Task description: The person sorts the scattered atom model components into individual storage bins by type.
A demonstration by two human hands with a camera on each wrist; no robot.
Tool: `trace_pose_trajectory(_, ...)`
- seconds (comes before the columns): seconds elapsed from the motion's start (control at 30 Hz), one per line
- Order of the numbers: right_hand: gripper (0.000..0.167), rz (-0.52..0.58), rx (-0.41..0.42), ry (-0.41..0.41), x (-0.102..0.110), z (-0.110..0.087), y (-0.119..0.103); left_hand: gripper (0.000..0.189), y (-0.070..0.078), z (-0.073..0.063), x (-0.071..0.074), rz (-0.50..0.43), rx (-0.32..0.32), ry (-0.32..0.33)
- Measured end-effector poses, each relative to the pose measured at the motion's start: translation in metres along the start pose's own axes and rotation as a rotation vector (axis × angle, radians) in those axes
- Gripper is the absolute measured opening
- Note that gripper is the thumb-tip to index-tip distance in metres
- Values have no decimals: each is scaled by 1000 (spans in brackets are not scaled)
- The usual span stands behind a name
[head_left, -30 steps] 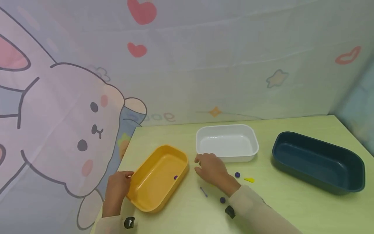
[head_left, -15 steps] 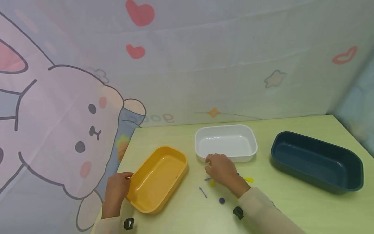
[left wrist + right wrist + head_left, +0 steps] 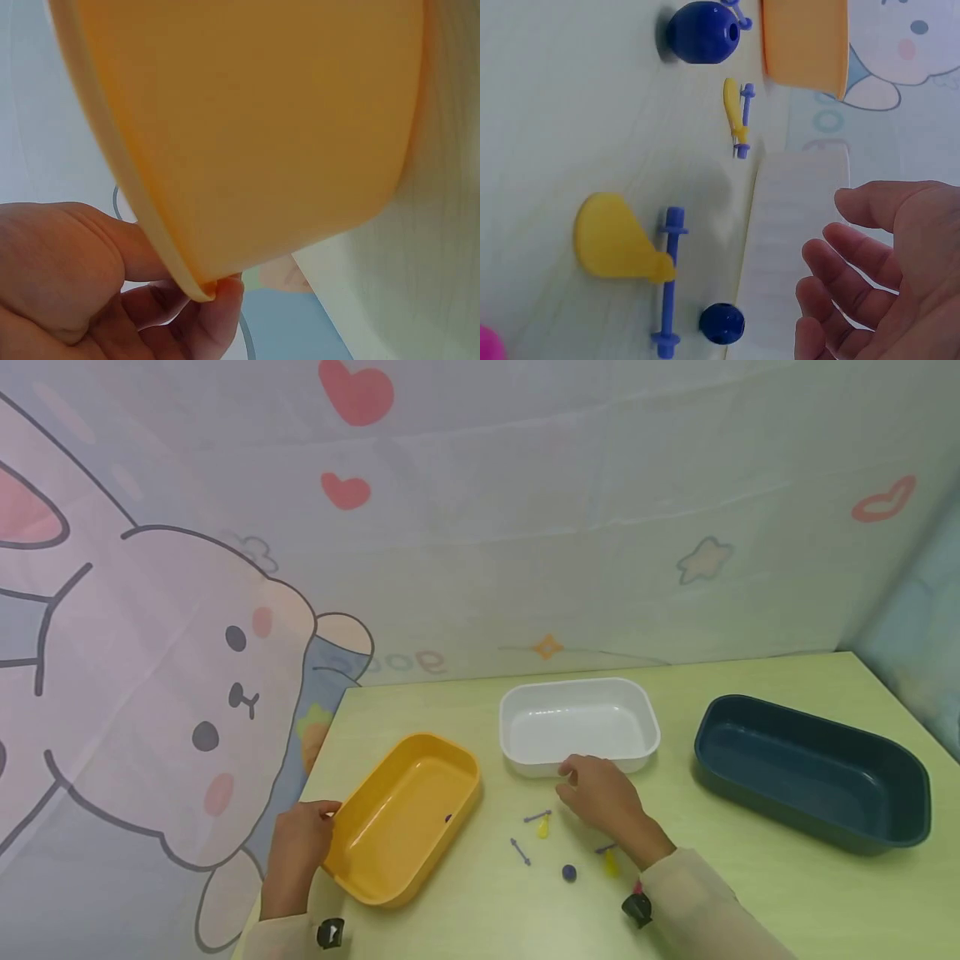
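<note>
My left hand pinches the rim of the yellow basin at its left side. In the left wrist view, thumb and curled fingers meet around that rim. A small dark purple piece shows inside the basin by its right wall. With nothing in its loosely curved fingers, my right hand hovers in front of the white basin. Below it lie purple rods with yellow paddle-shaped pieces against them. A purple bead with a hole and another bead also lie there.
At the right stands a dark blue basin. A lone purple rod lies near the yellow basin. Something pink peeks out beside my right wrist. A printed cloth hangs behind the table.
My right hand has moved right, away from the yellow basin, uncovering a rod and yellow piece. The purple piece in the basin has shifted slightly. My left hand stays at the rim.
</note>
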State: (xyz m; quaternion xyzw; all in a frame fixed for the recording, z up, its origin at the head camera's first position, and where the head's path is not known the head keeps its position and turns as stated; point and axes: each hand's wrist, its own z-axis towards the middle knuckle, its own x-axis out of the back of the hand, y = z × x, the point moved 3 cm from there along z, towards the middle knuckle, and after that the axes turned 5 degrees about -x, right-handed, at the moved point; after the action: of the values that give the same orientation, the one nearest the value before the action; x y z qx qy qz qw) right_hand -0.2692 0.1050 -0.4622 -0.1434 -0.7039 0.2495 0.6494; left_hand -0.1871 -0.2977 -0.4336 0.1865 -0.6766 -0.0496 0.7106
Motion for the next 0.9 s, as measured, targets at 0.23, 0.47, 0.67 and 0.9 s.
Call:
trace_pose_trajectory(0.23, 24, 28, -20, 17, 1, -1, 15, 30, 1, 0, 0, 6, 2, 1)
trace_pose_trajectory(0.47, 24, 33, -38, 50, 3, -5, 31, 31, 1, 0, -1, -1, 8, -5)
trace_pose_trajectory(0.67, 25, 47, -52, 59, 2, -7, 42, 31, -1, 1, -1, 1, 16, -11)
trace_pose_trajectory(0.9, 20, 23, -52, 47, 2, -11, 47, 31, 0, 1, -1, -1, 28, -20)
